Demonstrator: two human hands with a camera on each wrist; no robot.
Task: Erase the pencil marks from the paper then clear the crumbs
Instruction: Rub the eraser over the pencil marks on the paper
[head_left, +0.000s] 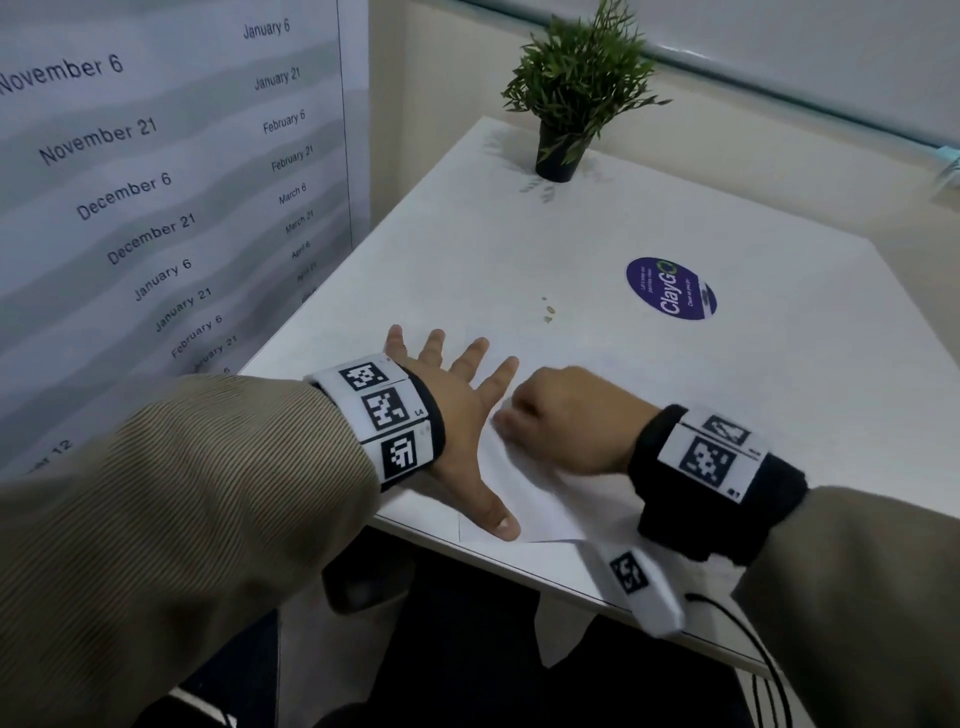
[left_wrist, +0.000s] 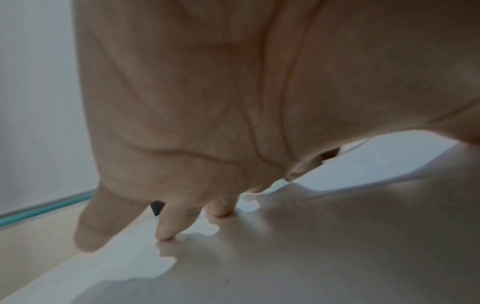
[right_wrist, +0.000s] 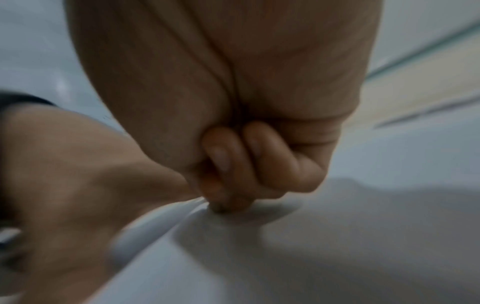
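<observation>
A white sheet of paper (head_left: 535, 501) lies on the white table (head_left: 779, 415) near its front edge. My left hand (head_left: 462, 415) rests flat on the sheet's left part with fingers spread, and its fingertips (left_wrist: 166, 232) touch the surface. My right hand (head_left: 561, 421) is curled just to the right, its fingers (right_wrist: 228, 164) pinched together and pressed down onto the paper (right_wrist: 324, 257). A small pale eraser (head_left: 500, 417) shows blurred at its fingertips, mostly hidden. Small brownish crumbs (head_left: 548, 310) sit on the table beyond the hands. No pencil marks can be made out.
A potted green plant (head_left: 571, 93) stands at the table's far corner. A round purple sticker (head_left: 671, 287) is on the tabletop to the right of the crumbs. A poster with dates (head_left: 156, 182) hangs on the left. The table's front edge (head_left: 571, 587) runs under my wrists.
</observation>
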